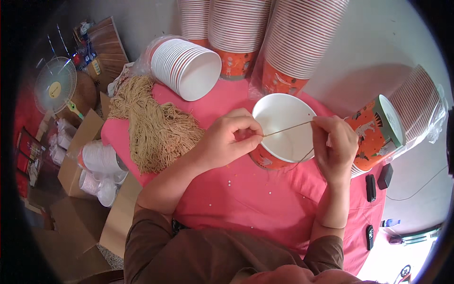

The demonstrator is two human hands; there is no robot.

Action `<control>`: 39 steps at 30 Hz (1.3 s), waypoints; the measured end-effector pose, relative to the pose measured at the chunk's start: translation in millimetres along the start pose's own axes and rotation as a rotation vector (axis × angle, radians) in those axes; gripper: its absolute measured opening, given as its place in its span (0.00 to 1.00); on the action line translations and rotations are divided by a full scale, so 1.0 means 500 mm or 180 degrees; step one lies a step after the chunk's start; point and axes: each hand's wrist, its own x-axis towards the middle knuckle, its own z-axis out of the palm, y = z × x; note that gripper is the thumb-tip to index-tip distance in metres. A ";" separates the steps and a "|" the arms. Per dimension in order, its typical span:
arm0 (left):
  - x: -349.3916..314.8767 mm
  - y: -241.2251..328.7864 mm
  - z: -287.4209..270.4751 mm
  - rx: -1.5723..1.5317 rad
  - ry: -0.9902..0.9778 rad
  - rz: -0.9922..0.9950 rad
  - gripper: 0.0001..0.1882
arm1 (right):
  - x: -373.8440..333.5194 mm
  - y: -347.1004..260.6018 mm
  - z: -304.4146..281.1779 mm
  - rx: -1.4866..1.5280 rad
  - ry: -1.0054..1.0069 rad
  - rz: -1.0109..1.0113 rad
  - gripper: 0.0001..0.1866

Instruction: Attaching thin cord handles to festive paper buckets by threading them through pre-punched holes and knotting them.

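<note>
My left hand [227, 137] pinches one end of a thin tan string [287, 128], and my right hand [335, 146] pinches the other end. The string is stretched taut across the mouth of an orange paper cup [283, 142] with a white inside, which stands on the pink cloth [246, 194] between my hands. A loop of the string hangs down by my right hand. A heap of the same tan strings [153, 120] lies to the left of my left hand.
Tall stacks of orange cups [293, 42] stand at the back, a lying stack [187, 68] at back left, another wrapped stack [392, 123] at right. Cardboard boxes with white cups [97, 165] sit on the floor left. A fan [55, 85] is far left. Small black devices [378, 182] lie right.
</note>
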 end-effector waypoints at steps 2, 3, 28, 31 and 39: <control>-0.002 0.004 -0.001 0.0127 -0.0096 -0.0084 0.03 | 0.000 0.005 -0.006 -0.0084 0.0129 0.0100 0.12; -0.002 0.005 0.000 0.0119 -0.0103 -0.0082 0.03 | 0.001 0.007 -0.012 -0.0140 0.0189 0.0139 0.12; -0.013 0.020 0.013 0.0541 -0.0366 -0.0299 0.12 | -0.012 -0.020 -0.032 0.2430 0.0089 0.1880 0.07; 0.007 -0.027 -0.022 0.0788 0.0553 -0.0353 0.11 | -0.017 -0.012 -0.038 0.3118 -0.0198 0.1963 0.08; 0.010 -0.010 -0.051 0.0859 0.0941 0.0347 0.05 | -0.020 -0.008 -0.030 0.3568 -0.0677 0.2145 0.07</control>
